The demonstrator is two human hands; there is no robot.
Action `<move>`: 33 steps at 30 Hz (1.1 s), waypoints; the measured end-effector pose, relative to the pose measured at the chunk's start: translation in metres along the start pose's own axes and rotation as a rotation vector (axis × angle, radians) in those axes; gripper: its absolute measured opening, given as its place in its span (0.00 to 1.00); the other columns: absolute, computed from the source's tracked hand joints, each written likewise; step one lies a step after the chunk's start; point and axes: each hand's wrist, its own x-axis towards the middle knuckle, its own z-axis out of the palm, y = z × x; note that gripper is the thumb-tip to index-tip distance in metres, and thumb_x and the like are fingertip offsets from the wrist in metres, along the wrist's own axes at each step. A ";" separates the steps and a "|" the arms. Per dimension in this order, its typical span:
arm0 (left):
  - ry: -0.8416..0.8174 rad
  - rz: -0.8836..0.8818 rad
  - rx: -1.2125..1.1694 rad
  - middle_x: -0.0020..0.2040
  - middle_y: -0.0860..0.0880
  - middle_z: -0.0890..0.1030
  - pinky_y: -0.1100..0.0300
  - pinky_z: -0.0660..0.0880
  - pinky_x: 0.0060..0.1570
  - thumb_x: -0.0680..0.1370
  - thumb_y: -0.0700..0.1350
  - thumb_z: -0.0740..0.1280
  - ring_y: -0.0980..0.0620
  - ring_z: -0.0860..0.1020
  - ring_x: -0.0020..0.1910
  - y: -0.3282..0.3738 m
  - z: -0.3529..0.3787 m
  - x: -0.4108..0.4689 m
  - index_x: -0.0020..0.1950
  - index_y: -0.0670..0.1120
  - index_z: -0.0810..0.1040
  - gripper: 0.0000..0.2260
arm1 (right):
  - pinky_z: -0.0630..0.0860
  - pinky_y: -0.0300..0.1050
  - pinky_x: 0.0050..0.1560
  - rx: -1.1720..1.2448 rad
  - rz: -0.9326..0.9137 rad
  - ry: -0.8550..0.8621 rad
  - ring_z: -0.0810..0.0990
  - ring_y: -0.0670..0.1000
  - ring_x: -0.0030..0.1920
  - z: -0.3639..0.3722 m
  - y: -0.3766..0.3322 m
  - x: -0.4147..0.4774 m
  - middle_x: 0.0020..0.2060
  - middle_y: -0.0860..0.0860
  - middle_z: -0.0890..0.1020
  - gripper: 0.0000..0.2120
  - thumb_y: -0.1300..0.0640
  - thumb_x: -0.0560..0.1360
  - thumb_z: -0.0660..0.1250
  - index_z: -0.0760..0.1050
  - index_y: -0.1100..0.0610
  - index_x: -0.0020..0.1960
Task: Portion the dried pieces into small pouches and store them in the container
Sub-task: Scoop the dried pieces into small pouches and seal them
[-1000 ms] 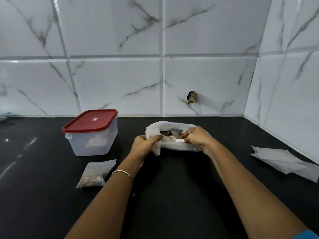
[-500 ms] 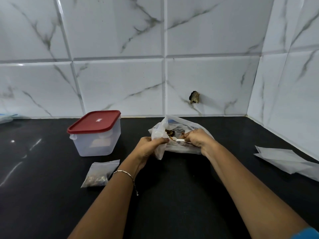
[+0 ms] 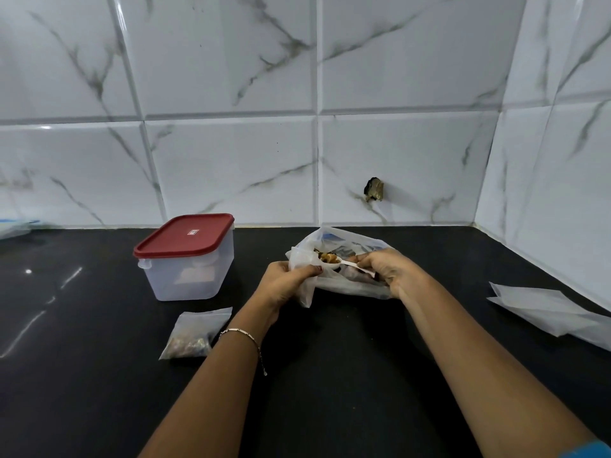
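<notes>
A large clear plastic bag (image 3: 344,285) of dried brown pieces lies on the black counter near the back wall. My left hand (image 3: 284,280) grips a small translucent pouch (image 3: 302,264) upright at the bag's left side. My right hand (image 3: 386,271) pinches the handle of a white plastic spoon (image 3: 344,263), whose bowl carries dried pieces (image 3: 327,257) at the pouch's mouth. A filled pouch (image 3: 195,335) lies flat on the counter to the left. Behind it stands a clear container with a red lid (image 3: 185,239), closed.
Several empty flat pouches (image 3: 545,307) lie stacked at the right, near the side wall. The marble-tiled wall runs close behind the bag and meets the side wall in a corner at the right. A pale object (image 3: 13,226) shows at the far left edge.
The spoon has come up out of the big bag with a load of dried pieces and moved left to the small pouch's mouth. The left hand keeps its grip on the pouch.
</notes>
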 end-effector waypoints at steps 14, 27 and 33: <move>0.116 0.188 0.293 0.60 0.46 0.77 0.50 0.78 0.57 0.53 0.65 0.75 0.49 0.79 0.56 -0.011 0.002 0.011 0.60 0.45 0.79 0.41 | 0.66 0.38 0.35 -0.102 -0.266 -0.067 0.72 0.46 0.35 -0.005 -0.029 -0.040 0.39 0.51 0.84 0.14 0.67 0.73 0.62 0.85 0.57 0.46; 0.218 0.234 0.130 0.59 0.45 0.79 0.53 0.78 0.56 0.59 0.60 0.78 0.49 0.79 0.56 -0.007 0.003 0.018 0.57 0.49 0.80 0.30 | 0.76 0.48 0.47 -1.138 -1.354 0.326 0.78 0.53 0.48 0.019 -0.025 -0.057 0.46 0.50 0.84 0.16 0.66 0.69 0.72 0.81 0.54 0.55; 0.246 0.234 0.127 0.64 0.48 0.70 0.50 0.75 0.62 0.63 0.56 0.79 0.49 0.74 0.61 -0.007 0.002 0.019 0.63 0.45 0.77 0.32 | 0.76 0.48 0.44 -1.033 -1.381 0.369 0.79 0.53 0.45 0.015 -0.023 -0.060 0.41 0.49 0.83 0.13 0.63 0.68 0.73 0.78 0.55 0.52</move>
